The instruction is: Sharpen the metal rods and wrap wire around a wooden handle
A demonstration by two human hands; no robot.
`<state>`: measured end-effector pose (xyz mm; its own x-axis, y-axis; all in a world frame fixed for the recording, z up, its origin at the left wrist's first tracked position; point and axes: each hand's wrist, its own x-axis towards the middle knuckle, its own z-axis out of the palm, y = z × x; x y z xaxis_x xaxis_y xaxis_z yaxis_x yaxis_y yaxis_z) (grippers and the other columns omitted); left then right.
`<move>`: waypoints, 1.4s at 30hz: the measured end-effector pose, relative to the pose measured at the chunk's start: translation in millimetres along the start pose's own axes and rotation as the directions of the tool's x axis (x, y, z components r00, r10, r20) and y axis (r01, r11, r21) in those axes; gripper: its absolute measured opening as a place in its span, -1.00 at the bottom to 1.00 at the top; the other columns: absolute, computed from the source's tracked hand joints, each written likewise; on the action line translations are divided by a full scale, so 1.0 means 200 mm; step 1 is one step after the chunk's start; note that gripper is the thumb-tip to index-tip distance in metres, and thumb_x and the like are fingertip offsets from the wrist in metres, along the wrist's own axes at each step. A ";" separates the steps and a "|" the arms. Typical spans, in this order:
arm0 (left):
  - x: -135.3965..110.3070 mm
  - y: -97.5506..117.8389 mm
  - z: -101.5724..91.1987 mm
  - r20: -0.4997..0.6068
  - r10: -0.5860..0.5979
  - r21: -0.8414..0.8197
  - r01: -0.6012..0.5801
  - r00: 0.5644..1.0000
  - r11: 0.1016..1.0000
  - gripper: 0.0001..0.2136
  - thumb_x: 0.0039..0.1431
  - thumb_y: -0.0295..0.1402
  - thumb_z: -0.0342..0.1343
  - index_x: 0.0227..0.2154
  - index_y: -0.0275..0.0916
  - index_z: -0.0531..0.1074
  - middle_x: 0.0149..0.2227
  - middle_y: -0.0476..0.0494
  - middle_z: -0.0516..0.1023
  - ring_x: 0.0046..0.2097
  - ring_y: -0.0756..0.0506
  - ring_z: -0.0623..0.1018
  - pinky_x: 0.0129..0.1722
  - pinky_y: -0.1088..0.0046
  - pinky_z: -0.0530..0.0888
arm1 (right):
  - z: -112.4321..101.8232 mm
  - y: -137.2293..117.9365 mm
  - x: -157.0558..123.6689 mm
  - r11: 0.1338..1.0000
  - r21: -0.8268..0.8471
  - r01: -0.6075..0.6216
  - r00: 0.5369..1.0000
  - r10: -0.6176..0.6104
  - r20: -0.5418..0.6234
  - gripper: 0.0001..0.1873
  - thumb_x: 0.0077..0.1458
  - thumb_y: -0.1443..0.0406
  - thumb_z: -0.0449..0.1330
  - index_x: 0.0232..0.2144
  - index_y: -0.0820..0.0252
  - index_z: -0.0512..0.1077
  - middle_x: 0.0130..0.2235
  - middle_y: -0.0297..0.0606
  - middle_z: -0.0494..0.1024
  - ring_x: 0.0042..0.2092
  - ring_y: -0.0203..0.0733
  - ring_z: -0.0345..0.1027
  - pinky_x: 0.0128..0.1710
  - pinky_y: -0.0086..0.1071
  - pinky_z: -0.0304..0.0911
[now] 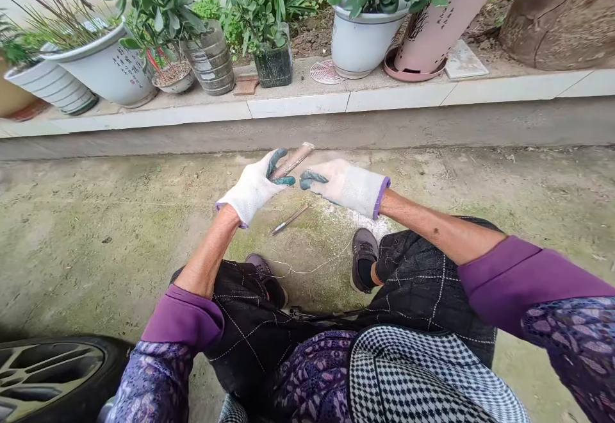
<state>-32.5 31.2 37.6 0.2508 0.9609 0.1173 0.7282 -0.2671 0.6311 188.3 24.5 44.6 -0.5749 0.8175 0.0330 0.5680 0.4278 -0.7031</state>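
Observation:
My left hand (254,186), in a white work glove with green fingertips, is closed round a short brown stick (294,160). The stick slants up to the right, its pale end free. Just right of it, my right hand (340,182) wears a matching glove. Its fingers curl together, pointing left at the stick's side with a small gap; whatever they may hold is hidden. On the ground below lies a slim tool with a metal end and a brown handle (289,220); its exact kind is unclear. A thin pale string (307,272) loops between my shoes.
White powder or crumbs (369,223) lie on the concrete ground (120,237) near my right shoe (364,253). Ahead runs a tiled ledge (298,104) with several potted plants, among them a white pot (362,41). A car wheel (57,378) stands at lower left.

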 end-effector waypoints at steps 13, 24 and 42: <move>-0.02 0.11 0.26 0.526 -0.145 0.666 -0.299 0.838 0.683 -0.75 0.24 -0.46 0.05 -0.13 -0.27 0.60 -0.30 -0.40 0.66 -0.20 -0.35 0.67 -0.23 0.22 0.49 | -0.11 -0.07 -0.03 0.771 -0.634 -0.064 0.961 0.218 0.168 -0.79 0.24 0.35 0.16 -0.19 0.15 0.61 -0.35 -0.14 0.62 -0.43 -0.17 0.32 -0.46 -0.29 -0.08; -0.01 0.14 -0.02 0.167 -0.035 0.380 -0.032 0.985 0.925 -0.75 0.26 -0.18 0.15 -0.11 -0.16 0.58 -0.31 -0.18 0.65 -0.30 -0.18 0.59 -0.26 0.39 0.42 | 0.01 0.22 0.04 0.998 -0.007 -0.057 0.996 0.058 0.074 -0.75 0.19 0.37 0.10 -0.31 0.15 0.60 -0.25 -0.24 0.66 -0.26 -0.20 0.41 -0.23 -0.36 0.23; -0.05 0.14 0.19 0.541 -0.087 0.622 -0.328 0.836 0.711 -0.75 0.31 -0.39 0.03 -0.06 -0.19 0.55 -0.35 -0.29 0.64 -0.28 -0.28 0.64 -0.29 0.30 0.41 | -0.09 0.10 -0.01 0.913 -0.393 -0.109 0.993 0.120 0.002 -0.85 0.18 0.34 0.18 -0.31 0.14 0.59 -0.38 -0.22 0.59 -0.38 -0.21 0.31 -0.40 -0.33 0.08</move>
<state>10.2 11.5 25.5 0.4915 0.7874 -0.3719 0.8320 -0.5507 -0.0664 212.2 38.0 42.6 -0.5038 0.8622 -0.0525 0.8129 0.4526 -0.3664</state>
